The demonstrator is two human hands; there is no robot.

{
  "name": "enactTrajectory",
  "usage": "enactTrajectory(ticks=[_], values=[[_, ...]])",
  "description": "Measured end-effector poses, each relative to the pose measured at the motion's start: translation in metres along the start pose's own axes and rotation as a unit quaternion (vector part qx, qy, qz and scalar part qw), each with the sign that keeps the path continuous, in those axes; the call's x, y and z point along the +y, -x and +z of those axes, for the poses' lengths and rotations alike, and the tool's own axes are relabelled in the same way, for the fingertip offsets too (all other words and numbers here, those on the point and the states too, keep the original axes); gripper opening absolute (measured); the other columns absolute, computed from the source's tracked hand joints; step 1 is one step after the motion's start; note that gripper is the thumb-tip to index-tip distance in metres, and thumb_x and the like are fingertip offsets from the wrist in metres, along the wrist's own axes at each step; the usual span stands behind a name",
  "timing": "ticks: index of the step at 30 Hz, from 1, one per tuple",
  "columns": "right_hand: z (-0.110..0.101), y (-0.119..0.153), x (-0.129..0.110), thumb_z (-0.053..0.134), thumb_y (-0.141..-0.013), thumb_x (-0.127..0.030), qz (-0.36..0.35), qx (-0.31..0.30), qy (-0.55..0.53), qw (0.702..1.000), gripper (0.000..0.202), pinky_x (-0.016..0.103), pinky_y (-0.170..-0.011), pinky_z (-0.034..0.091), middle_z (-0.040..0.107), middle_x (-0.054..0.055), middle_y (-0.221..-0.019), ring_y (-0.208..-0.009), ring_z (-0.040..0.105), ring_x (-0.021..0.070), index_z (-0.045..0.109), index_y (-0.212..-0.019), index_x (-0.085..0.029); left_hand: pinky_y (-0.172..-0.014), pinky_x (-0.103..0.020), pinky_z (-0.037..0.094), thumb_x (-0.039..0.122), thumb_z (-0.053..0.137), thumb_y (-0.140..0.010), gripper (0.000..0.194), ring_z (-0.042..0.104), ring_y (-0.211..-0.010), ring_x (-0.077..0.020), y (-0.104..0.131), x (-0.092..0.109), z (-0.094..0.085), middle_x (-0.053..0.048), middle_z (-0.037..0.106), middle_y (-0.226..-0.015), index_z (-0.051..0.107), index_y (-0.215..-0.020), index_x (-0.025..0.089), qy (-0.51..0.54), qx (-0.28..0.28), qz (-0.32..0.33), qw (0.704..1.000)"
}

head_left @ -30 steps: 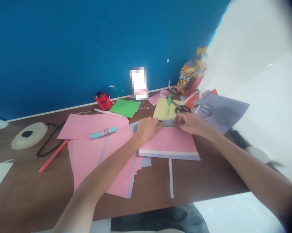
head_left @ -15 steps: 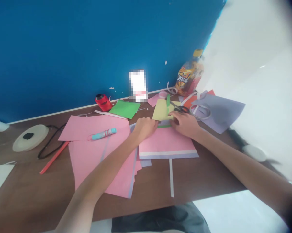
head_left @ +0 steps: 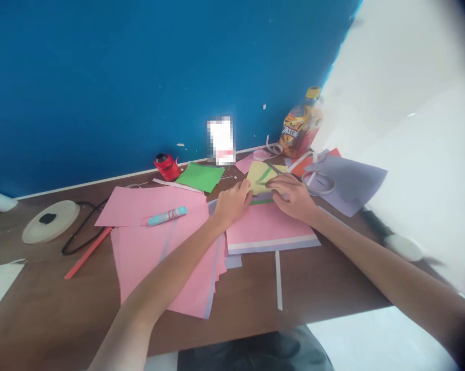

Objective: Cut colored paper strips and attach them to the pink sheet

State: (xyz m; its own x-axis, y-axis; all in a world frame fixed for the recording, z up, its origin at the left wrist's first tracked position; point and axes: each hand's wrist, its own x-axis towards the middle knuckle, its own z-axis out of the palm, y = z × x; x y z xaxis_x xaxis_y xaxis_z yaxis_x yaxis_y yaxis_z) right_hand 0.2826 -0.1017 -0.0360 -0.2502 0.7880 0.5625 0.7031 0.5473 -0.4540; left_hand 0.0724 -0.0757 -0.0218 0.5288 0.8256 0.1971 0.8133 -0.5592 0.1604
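A pink paper sheet (head_left: 273, 226) with white, purple and green bands lies under both my hands. My left hand (head_left: 233, 202) is closed at its upper left corner, with the fingertips largely hidden. My right hand (head_left: 294, 197) is at the upper right of the sheet, its fingers bent in a pinch at the end of a thin green paper strip (head_left: 264, 176). That strip slants over a yellow sheet (head_left: 255, 171) behind the hands. Scissors (head_left: 274, 167) lie partly hidden behind my right hand.
To the left, pink sheets (head_left: 139, 257) carry a light blue glue stick (head_left: 166, 216). Green paper (head_left: 201, 176) and a red spool (head_left: 166, 167) lie behind. At the right are a tape roll (head_left: 318, 183), purple paper (head_left: 356, 180) and a drink bottle (head_left: 300, 126).
The green strip, upright on the yellow sheet before, now slants down to the left. My right fingers have shifted over the scissors' handles. The view has moved slightly.
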Motion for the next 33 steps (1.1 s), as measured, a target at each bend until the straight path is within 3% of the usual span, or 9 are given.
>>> enactTrajectory(ticks=[2,5,9,12,14,18,22,25,33], values=[[-0.006,0.0,-0.006,0.05,-0.081,-0.018,0.007,-0.025,-0.082,0.996,0.019,0.042,-0.087,0.049,0.071,0.006,-0.09,-0.091,0.064,0.0229,0.068,-0.082,-0.024,-0.089,-0.037,0.046,0.027,0.034,-0.097,0.039,0.056,-0.12,-0.026,-0.001,-0.003,-0.001,-0.014,0.054,-0.134,0.042,-0.136,0.024,0.02,0.054,0.056,0.997],[-0.012,0.0,-0.012,0.052,-0.08,-0.023,0.034,-0.039,-0.176,0.983,0.016,0.041,-0.082,0.051,0.069,0.005,-0.081,-0.085,0.065,0.0226,0.066,-0.071,-0.025,-0.107,-0.045,0.035,0.021,0.041,-0.094,0.043,0.034,-0.141,-0.0267,-0.003,-0.007,0.001,-0.012,0.036,-0.152,0.042,-0.137,0.027,0.049,0.061,0.18,0.981],[-0.018,0.0,-0.011,0.054,-0.08,-0.032,0.072,-0.02,-0.24,0.968,0.019,0.042,-0.081,0.051,0.069,0.007,-0.08,-0.084,0.065,0.0242,0.065,-0.067,-0.025,-0.113,-0.043,0.028,0.011,0.038,-0.09,0.031,0.025,-0.145,-0.0224,-0.003,-0.008,0.003,-0.011,0.041,-0.15,0.055,-0.115,0.02,0.106,0.03,0.244,0.964],[-0.02,0.001,-0.01,0.053,-0.08,-0.032,0.096,-0.012,-0.229,0.969,0.02,0.042,-0.079,0.051,0.069,0.007,-0.08,-0.083,0.064,0.0244,0.064,-0.065,-0.025,-0.106,-0.037,0.035,0.011,0.041,-0.086,0.02,0.043,-0.133,-0.0206,-0.001,-0.007,0.001,-0.011,0.055,-0.135,0.054,-0.1,0.019,0.165,0.005,0.213,0.963],[-0.017,0.001,-0.008,0.052,-0.079,-0.028,0.089,-0.003,-0.211,0.973,0.019,0.04,-0.078,0.05,0.068,0.007,-0.077,-0.081,0.064,0.0236,0.063,-0.064,-0.024,-0.09,-0.032,0.043,0.016,0.043,-0.085,0.016,0.059,-0.106,-0.0186,0.0,-0.006,-0.001,-0.009,0.065,-0.114,0.051,-0.098,0.02,0.193,-0.025,0.168,0.966],[-0.012,0.0,-0.004,0.046,-0.076,-0.017,0.07,-0.005,-0.139,0.988,0.02,0.038,-0.079,0.048,0.068,0.006,-0.08,-0.083,0.063,0.0221,0.057,-0.06,-0.023,-0.065,-0.026,0.037,0.038,0.049,-0.088,0.021,0.056,-0.068,-0.0139,0.002,-0.005,-0.002,0.0,0.066,-0.086,0.053,-0.1,0.021,0.199,-0.046,0.099,0.974],[-0.014,-0.001,0.006,0.044,-0.075,-0.012,0.108,0.011,0.09,0.99,0.019,0.04,-0.087,0.044,0.067,0.01,-0.105,-0.101,0.057,0.0264,0.057,-0.065,-0.022,-0.064,-0.025,0.034,0.061,0.046,-0.087,0.043,0.055,-0.064,-0.0132,0.002,-0.005,-0.003,0.001,0.065,-0.074,0.06,-0.083,0.021,0.208,-0.046,0.052,0.976],[-0.018,-0.001,0.018,0.046,-0.078,-0.014,0.149,-0.019,0.228,0.962,0.02,0.041,-0.083,0.043,0.065,0.013,-0.098,-0.098,0.056,0.0308,0.063,-0.088,-0.019,-0.065,-0.025,0.035,0.061,0.037,-0.092,0.048,0.058,-0.07,-0.0148,0.0,-0.006,-0.004,-0.001,0.068,-0.078,0.063,-0.084,0.021,0.233,-0.036,0.03,0.971],[-0.018,-0.004,0.033,0.043,-0.085,-0.015,0.167,-0.098,0.245,0.95,0.027,0.039,-0.081,0.042,0.063,0.016,-0.098,-0.092,0.056,0.0298,0.064,-0.102,-0.013,-0.062,-0.028,0.032,0.057,0.039,-0.093,0.047,0.059,-0.079,-0.0185,-0.008,-0.012,0.008,-0.005,0.068,-0.084,0.064,-0.08,0.018,0.156,0.007,-0.009,0.988]])
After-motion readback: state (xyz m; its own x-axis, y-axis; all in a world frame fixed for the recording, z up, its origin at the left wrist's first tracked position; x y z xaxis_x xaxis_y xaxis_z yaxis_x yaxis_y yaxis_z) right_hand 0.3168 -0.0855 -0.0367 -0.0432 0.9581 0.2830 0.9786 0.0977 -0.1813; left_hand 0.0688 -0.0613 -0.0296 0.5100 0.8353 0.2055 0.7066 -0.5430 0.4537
